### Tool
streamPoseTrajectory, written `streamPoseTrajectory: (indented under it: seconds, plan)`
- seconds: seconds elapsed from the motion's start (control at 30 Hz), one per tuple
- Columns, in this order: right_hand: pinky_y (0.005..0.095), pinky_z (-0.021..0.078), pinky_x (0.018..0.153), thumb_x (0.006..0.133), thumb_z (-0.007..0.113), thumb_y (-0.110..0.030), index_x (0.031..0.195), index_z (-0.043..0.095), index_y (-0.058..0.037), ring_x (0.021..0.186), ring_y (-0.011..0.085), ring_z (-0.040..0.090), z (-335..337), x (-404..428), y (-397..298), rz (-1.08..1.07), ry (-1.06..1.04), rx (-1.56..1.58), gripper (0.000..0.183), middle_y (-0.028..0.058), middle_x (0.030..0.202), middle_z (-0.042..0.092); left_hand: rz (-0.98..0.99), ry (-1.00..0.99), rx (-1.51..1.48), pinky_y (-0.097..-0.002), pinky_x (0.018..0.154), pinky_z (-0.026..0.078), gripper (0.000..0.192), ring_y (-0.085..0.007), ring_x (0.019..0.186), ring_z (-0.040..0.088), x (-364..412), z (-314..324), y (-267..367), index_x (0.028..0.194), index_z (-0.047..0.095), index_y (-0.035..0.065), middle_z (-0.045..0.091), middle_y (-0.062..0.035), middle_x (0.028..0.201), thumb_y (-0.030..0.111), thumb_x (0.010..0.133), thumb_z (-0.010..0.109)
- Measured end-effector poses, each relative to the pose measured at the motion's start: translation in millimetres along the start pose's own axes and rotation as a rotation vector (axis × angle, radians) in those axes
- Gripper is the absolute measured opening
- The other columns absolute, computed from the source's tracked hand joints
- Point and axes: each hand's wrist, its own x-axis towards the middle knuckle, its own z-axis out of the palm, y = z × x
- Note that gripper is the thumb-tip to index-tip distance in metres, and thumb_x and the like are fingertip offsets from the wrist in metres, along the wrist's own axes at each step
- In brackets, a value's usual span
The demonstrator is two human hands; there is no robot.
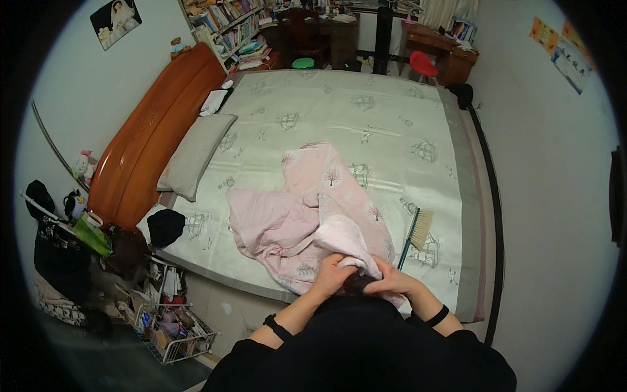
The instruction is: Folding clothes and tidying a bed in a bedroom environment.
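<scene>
A pink quilt [279,215] with printed trees lies crumpled on the bed mat [313,105], its near end gathered at my body. My left hand [330,277] grips the gathered fabric with bent fingers. On the other side of the same bunch, my right hand [392,279] pinches the cloth. A dark patch shows between the two hands; what it is I cannot tell. To the right of the quilt rests a bed brush [420,230] with pale bristles and a blue handle.
Along the wooden headboard [152,132] lies a grey pillow [201,154]. A black cap-like item [166,229] sits at the bed's near left corner. On the floor at left stands a wire cart [179,330] full of odds and ends. A red stool [422,63] is beyond the bed.
</scene>
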Motion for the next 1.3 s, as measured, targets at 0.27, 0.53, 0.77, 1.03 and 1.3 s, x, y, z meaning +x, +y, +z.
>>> streamPoseTrajectory:
  seconds: [0.27, 0.53, 0.77, 1.03, 1.3]
  plan:
    - [0.0292, 0.0445, 0.078, 0.069, 0.073, -0.016, 0.105, 0.056, -0.0042, 0.086, 0.0153, 0.057, -1, 0, 8, -0.132, 0.236, -0.313, 0.041, 0.0077, 0.091, 0.061, 0.104, -0.200, 0.310, -0.0267, 0.077, 0.048, 0.032, -0.0138, 0.086, 0.061, 0, 8, 4, 0.105, 0.063, 0.0011, 0.066, -0.0074, 0.094, 0.006, 0.074, 0.066]
    - [0.0277, 0.0451, 0.081, 0.069, 0.073, -0.017, 0.111, 0.057, 0.0000, 0.091, 0.0134, 0.057, -27, -25, -23, -0.152, 0.369, -0.210, 0.048, 0.0059, 0.100, 0.063, 0.235, -0.132, 0.752, -0.0351, 0.086, 0.046, 0.041, -0.0282, 0.095, 0.062, 3, -12, -22, 0.110, 0.060, 0.0017, 0.065, -0.0173, 0.102, 0.009, 0.070, 0.061]
    - [0.0281, 0.0421, 0.089, 0.069, 0.074, -0.017, 0.118, 0.054, -0.0021, 0.099, 0.0147, 0.055, -42, -35, -17, -0.008, 0.160, -0.314, 0.055, 0.0079, 0.110, 0.061, 0.254, -0.181, 0.300, -0.0271, 0.080, 0.045, 0.025, -0.0175, 0.092, 0.058, 4, -24, 19, 0.095, 0.068, 0.0024, 0.063, -0.0093, 0.103, 0.002, 0.070, 0.066]
    - [0.0267, 0.0380, 0.093, 0.062, 0.081, -0.018, 0.133, 0.034, -0.0037, 0.104, 0.0137, 0.049, -22, -24, -5, 0.031, 0.014, -0.129, 0.086, 0.0040, 0.113, 0.051, 0.647, -0.194, 0.459, -0.0422, 0.105, 0.027, 0.024, -0.0315, 0.131, 0.027, 3, 0, 44, 0.086, 0.071, 0.0106, 0.026, -0.0155, 0.146, 0.008, 0.063, 0.075]
    - [0.0299, 0.0383, 0.096, 0.063, 0.080, -0.019, 0.129, 0.045, -0.0004, 0.112, 0.0152, 0.050, -46, -35, -20, 0.078, 0.043, 0.266, 0.077, 0.0062, 0.122, 0.054, 0.520, -0.385, 0.441, -0.0457, 0.109, 0.015, 0.023, -0.0370, 0.138, 0.012, 3, -4, 48, 0.084, 0.073, 0.0115, 0.015, -0.0168, 0.151, 0.013, 0.061, 0.074]
